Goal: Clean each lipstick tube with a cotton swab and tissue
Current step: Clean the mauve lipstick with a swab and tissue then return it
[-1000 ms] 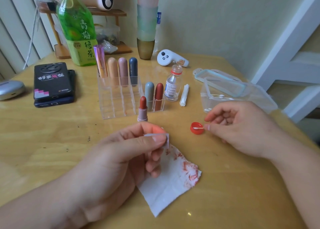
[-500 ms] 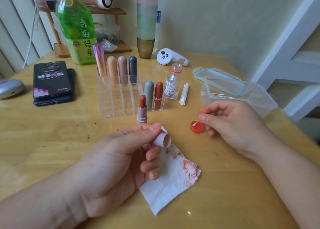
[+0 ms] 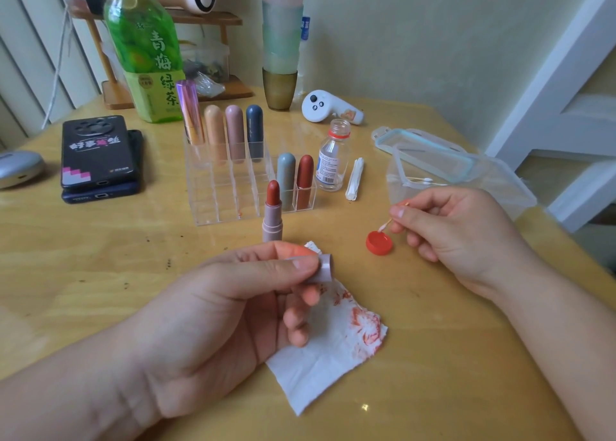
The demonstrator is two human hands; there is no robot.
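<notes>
Fingers (image 3: pixel 266 269) of the left hand (image 3: pixel 213 307) grip the lipstick cap (image 3: pixel 326 267), its end projecting at 3 o'clock; fingers (image 3: pixel 400 212) of the right hand (image 3: pixel 466 237) pinch the cotton swab (image 3: pixel 386 222), tip at 8 o'clock.

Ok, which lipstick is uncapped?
The pink lipstick standing just in front of the organizer, its red bullet exposed; the six inside are all capped.

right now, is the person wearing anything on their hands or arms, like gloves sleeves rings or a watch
Nothing worn. The left hand and right hand are bare: no gloves, no rings. No sleeve, watch or bracelet shows on either arm. The visible nails look short and unpainted.
</notes>
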